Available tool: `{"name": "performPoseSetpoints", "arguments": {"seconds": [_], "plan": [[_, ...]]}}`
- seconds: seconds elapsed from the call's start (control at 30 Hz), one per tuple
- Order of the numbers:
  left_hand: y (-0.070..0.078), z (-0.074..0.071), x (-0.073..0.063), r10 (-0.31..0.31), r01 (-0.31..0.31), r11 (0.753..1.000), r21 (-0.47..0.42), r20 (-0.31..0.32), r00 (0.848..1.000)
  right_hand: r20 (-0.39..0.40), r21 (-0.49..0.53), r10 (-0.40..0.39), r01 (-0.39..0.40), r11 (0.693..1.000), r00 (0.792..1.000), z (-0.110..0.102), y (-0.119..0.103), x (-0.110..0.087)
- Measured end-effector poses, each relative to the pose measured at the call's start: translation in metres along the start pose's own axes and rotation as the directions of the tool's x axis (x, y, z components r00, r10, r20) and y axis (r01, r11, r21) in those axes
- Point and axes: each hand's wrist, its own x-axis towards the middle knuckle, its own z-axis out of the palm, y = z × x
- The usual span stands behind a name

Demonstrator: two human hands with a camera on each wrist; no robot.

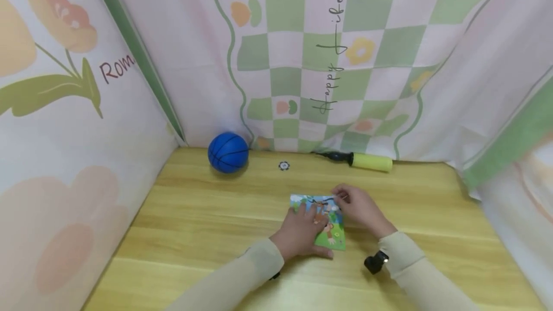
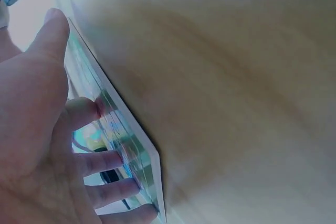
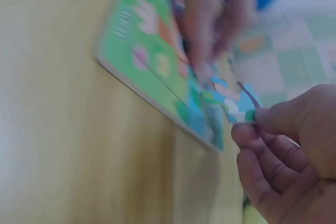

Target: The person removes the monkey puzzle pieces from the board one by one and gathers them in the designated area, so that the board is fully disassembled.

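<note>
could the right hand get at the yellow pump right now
Probably yes: only bare table shows between the right hand and yellow pump, though the hand pinches a puzzle piece.

**Soft light overhead, haze and smear at the wrists**

Head view: we log bright, diffuse light, the pale fabric evenly lit. Paler sheen low on the tabletop; soft shadow beside the right sleeve. One small glint on the black wrist device. Fine print on the picture board reads soft to us.

Left wrist view: dimmer, cool-tinted, hazy. Upper left corner washes out to white. Wood grain out of focus; bluish shine along the board's face.

Right wrist view: left hand streaked by blur, right hand crisper. We see board artwork smeared, dull shadow below its edge.
</note>
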Motion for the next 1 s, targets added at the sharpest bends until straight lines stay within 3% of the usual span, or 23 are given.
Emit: {"name": "performPoseSetpoints", "arguments": {"seconds": [0.17, 0.33, 0.47, 0.67, 1.0], "plan": [[-0.001, 0.002, 0.001, 0.001, -0.001, 0.999, -0.041, 0.004, 1.000, -0.014, 0.060, 0.119, -0.117, 0.991, 0.993, -0.044, 0.042, -0.011], [-0.002, 0.008, 0.002, 0.003, -0.003, 0.998, -0.061, -0.005, 1.000, -0.018, 0.018, 0.216, -0.216, 0.976, 0.976, -0.094, 0.096, -0.039], [-0.003, 0.009, 0.003, 0.009, -0.010, 0.999, -0.047, -0.027, 1.000, -0.017, -0.045, 0.259, -0.260, 0.965, 0.966, -0.118, 0.127, -0.059], [-0.003, 0.007, 0.002, 0.021, -0.024, 0.998, -0.052, -0.046, 0.999, -0.038, -0.087, 0.244, -0.246, 0.965, 0.969, -0.126, 0.148, -0.069], [-0.004, 0.007, 0.003, 0.009, -0.011, 0.998, -0.058, -0.026, 1.000, -0.029, -0.133, 0.251, -0.253, 0.958, 0.968, -0.122, 0.154, -0.068]]}}
